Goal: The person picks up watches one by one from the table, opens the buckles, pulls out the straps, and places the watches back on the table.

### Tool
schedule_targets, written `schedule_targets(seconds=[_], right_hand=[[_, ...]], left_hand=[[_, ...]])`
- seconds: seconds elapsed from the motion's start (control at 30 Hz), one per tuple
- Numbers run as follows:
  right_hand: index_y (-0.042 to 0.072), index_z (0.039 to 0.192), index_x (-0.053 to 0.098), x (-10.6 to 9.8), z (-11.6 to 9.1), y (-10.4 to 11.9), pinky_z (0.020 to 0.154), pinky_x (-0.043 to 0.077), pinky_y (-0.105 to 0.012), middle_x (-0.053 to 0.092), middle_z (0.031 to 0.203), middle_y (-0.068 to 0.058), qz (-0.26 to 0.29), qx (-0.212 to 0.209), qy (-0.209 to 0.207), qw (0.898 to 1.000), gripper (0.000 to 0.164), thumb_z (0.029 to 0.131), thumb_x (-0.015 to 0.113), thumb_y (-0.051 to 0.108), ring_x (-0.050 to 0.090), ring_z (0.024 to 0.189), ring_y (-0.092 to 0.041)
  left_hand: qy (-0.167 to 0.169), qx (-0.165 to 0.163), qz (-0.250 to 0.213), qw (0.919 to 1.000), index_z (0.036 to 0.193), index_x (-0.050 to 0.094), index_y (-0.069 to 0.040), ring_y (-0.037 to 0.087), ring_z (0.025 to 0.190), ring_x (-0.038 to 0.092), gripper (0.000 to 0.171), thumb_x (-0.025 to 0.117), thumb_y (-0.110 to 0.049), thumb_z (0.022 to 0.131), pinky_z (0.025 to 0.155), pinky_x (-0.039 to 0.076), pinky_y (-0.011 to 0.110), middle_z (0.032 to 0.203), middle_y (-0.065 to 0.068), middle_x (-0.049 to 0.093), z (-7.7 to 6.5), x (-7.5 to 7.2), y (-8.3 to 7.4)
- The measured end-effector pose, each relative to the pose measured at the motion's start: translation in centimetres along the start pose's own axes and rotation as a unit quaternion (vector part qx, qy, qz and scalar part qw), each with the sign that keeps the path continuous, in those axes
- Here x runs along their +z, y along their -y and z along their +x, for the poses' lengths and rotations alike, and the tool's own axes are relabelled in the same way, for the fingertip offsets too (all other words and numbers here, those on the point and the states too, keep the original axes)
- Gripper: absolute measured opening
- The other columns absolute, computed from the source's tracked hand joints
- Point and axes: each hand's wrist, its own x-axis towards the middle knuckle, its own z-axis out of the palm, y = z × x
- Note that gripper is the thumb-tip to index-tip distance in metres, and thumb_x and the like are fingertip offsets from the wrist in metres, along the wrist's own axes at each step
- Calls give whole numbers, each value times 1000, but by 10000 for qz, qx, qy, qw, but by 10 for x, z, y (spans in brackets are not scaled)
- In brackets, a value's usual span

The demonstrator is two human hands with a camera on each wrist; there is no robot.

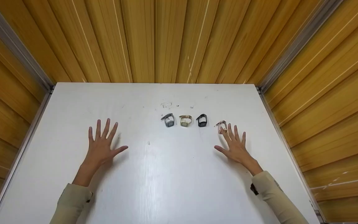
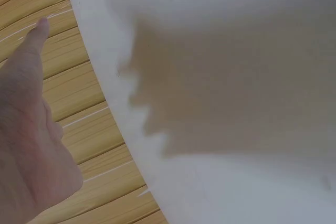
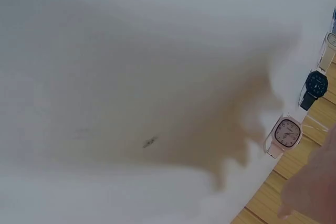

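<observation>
Several wristwatches stand in a row on the white table. From left to right in the head view come a grey watch, a beige watch, a black watch and a pink watch. My right hand hovers with spread fingers, nearest to the pink watch, whose lower part its fingertip covers in that view. The right wrist view shows the pink watch facing the camera, apart from the right hand. My left hand holds nothing, fingers spread above the table's left side.
The white table carries small dark marks behind the watches. Wood-patterned panels rise along the back and both sides, with grey metal edging at the corners. Both hands cast shadows on the tabletop.
</observation>
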Motion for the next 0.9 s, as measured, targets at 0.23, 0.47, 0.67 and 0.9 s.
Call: schedule_targets(seconds=[0.23, 0.47, 0.67, 0.9], right_hand=[[16, 164, 21, 4, 2, 0, 119, -10, -76, 4, 171, -22, -36, -4, -91, 10000, 91, 93, 63, 57, -2, 157, -49], [17, 164, 21, 8, 1, 8, 119, -8, -76, 5, 171, -22, 94, -114, -82, 9999, 90, 93, 63, 56, -2, 157, -48], [15, 163, 23, 11, 2, 11, 120, -4, -76, 8, 171, -24, 114, -185, -161, 9996, 89, 94, 63, 55, 1, 157, -49], [15, 163, 22, 12, 3, 17, 122, -6, -74, 7, 170, -24, 258, -342, -86, 9990, 88, 94, 63, 52, 1, 157, -48]], left_hand=[[-59, 97, 26, 9999, 163, 24, -18, 44, 158, -3, 105, 65, -71, 83, 124, -7, 69, 172, 16, 12, 4, 3, -4], [82, 63, -33, 9999, 164, 22, -18, 44, 159, -4, 106, 67, -69, 83, 124, -9, 69, 173, 15, 9, 6, 4, -8], [276, 110, -118, 9995, 165, 19, -19, 42, 159, -8, 105, 67, -68, 85, 125, -10, 67, 173, 14, 5, 11, 8, -15], [388, 245, -319, 9984, 165, 16, -19, 42, 159, -9, 105, 67, -67, 87, 125, -9, 66, 173, 16, 1, 17, 18, -29]])
